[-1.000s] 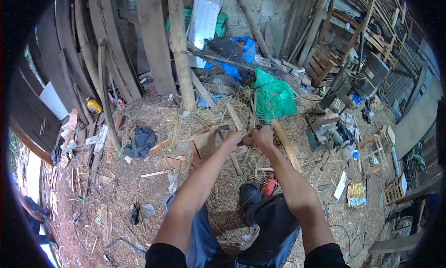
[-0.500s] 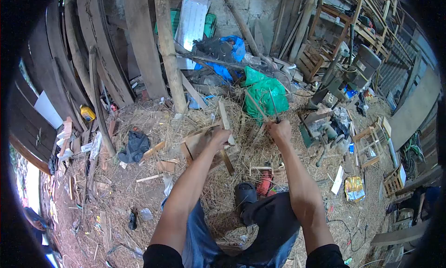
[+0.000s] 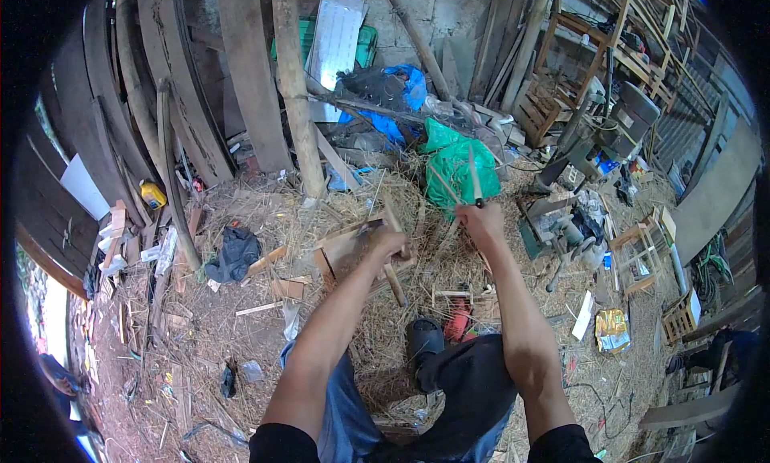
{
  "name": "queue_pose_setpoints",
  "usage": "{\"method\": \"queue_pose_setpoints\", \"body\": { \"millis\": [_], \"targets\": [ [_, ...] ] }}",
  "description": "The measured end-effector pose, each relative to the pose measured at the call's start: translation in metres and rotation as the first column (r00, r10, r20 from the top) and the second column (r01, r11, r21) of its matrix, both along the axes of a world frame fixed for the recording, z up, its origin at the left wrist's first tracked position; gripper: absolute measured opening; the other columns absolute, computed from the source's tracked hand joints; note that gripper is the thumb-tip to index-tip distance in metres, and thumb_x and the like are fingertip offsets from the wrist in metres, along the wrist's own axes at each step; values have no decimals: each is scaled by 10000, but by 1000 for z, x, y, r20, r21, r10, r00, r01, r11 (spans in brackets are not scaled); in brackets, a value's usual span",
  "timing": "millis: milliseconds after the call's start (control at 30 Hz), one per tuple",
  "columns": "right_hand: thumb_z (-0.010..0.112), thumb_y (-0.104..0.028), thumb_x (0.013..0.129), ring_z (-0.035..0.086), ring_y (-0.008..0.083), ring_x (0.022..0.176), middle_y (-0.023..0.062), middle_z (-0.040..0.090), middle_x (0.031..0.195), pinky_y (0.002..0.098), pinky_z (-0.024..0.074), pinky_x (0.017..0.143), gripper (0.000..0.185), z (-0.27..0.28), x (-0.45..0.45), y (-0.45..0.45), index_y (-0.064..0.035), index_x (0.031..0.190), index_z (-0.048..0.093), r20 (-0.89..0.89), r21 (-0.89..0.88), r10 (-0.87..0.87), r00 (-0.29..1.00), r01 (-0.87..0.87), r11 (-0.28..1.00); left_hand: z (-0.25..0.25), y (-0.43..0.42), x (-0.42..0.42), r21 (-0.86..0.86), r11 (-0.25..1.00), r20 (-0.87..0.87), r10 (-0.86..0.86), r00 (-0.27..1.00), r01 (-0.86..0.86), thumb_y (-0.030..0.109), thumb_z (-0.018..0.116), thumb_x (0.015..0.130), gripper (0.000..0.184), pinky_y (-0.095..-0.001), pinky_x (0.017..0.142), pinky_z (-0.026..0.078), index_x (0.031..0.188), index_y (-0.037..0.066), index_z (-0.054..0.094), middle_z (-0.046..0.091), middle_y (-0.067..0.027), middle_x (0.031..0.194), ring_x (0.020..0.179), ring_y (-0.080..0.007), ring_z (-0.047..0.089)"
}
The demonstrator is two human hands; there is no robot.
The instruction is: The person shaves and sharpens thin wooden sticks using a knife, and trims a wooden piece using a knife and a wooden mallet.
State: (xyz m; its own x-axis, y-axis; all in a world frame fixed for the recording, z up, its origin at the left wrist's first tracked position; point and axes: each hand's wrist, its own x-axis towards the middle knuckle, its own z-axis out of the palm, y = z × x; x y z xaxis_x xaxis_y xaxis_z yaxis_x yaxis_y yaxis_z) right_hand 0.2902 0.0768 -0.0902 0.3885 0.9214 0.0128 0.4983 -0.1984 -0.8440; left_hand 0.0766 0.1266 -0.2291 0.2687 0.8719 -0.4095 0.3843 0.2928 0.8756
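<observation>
My right hand (image 3: 483, 224) is closed around the dark handle of a knife (image 3: 474, 172), its blade pointing up and away. A thin wooden strip (image 3: 446, 184) also sticks out of that fist, slanting to the upper left. My left hand (image 3: 388, 245) is closed on a wooden piece (image 3: 392, 214), which is smeared by motion and partly hidden by the fingers. Below that hand a short wooden stick (image 3: 395, 285) shows; whether it belongs to the held piece I cannot tell. Behind the left hand lies a wooden box-like piece (image 3: 341, 253) on the straw.
A green plastic bag (image 3: 461, 170) lies beyond my right hand. A wooden post (image 3: 295, 94) stands ahead. Machinery (image 3: 561, 222) and a small wooden frame (image 3: 639, 254) are at right. A black bag (image 3: 233, 253) rests at left. A red tool (image 3: 457, 318) lies near my foot.
The knife in my right hand has turned, so more of its blade's flat side shows. My left hand has shifted slightly right and down, and its wooden piece has moved with it.
</observation>
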Motion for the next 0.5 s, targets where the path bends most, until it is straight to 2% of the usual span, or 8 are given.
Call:
{"method": "queue_pose_setpoints", "body": {
  "millis": [33, 100, 133, 200, 333, 400, 467, 500],
  "targets": [
    [703, -170, 723, 526, 112, 496, 46, 603, 594, 292, 369, 463, 191, -6, 6, 3, -9, 636, 649, 2, -3, 1, 1000, -1, 1000, 29, -17, -5, -8, 995, 29, 95, 995, -95, 88, 591, 780, 231, -338, 510, 508, 965, -51, 590, 621, -109, 789, 652, -192, 621],
    [722, -179, 693, 527, 114, 484, 47, 611, 602, 291, 373, 456, 207, -15, 14, 12, -3, 615, 645, -288, 61, -28, 957, 48, 997, 38, -18, -11, 53, 982, -16, 180, 984, -179, 67, 613, 726, 238, -362, 513, 508, 935, -45, 610, 619, -115, 747, 667, -196, 627],
    [722, -179, 693, 527, 114, 484, 47, 611, 602, 291, 373, 456, 207, -5, 11, 7, -3, 615, 645, -289, 63, -28, 957, 48, 997, 22, -9, -9, 55, 982, -17, 180, 984, -179, 67, 613, 726, 238, -362, 513, 508, 935, -45, 610, 619, -115, 747, 667, -196, 627],
    [742, -197, 656, 594, 150, 536, 90, 629, 601, 311, 433, 503, 227, 26, 2, -11, 14, 628, 664, -248, 36, -111, 962, 124, 992, -1, 5, -3, 241, 962, -252, 188, 949, -126, 136, 644, 709, 279, -372, 573, 517, 933, -29, 622, 639, -143, 769, 690, -218, 639],
    [701, -235, 715, 583, 174, 512, 105, 610, 572, 337, 430, 505, 287, 10, 18, 7, 33, 626, 650, -210, 114, -172, 962, 199, 973, 51, -25, 7, 285, 959, -296, 85, 951, 3, 199, 659, 697, 325, -384, 645, 522, 946, -8, 629, 654, -167, 813, 707, -243, 645],
    [644, -291, 772, 578, 208, 516, 142, 591, 553, 369, 435, 526, 377, 27, 37, 10, 57, 625, 630, -31, 397, -521, 853, 489, 776, 46, -38, 4, 305, 952, -550, 199, 811, -27, 246, 635, 702, 349, -392, 747, 521, 948, 0, 656, 653, -218, 937, 884, -316, 652],
    [593, -319, 803, 597, 245, 551, 172, 589, 553, 400, 446, 568, 415, 33, 55, -2, 58, 634, 626, -23, 399, -452, 892, 422, 814, 48, -40, -9, 267, 963, -571, 141, 809, 21, 282, 645, 726, 351, -410, 727, 527, 930, -3, 656, 659, -201, 929, 829, -325, 660],
    [627, -305, 786, 615, 249, 584, 169, 609, 580, 402, 453, 596, 359, 14, 59, -6, 31, 660, 646, -35, 384, -320, 947, 308, 870, 32, -26, -13, 237, 970, -387, 140, 911, -49, 276, 662, 720, 347, -404, 712, 534, 917, -10, 656, 662, -193, 904, 805, -311, 664]
  ]
}}
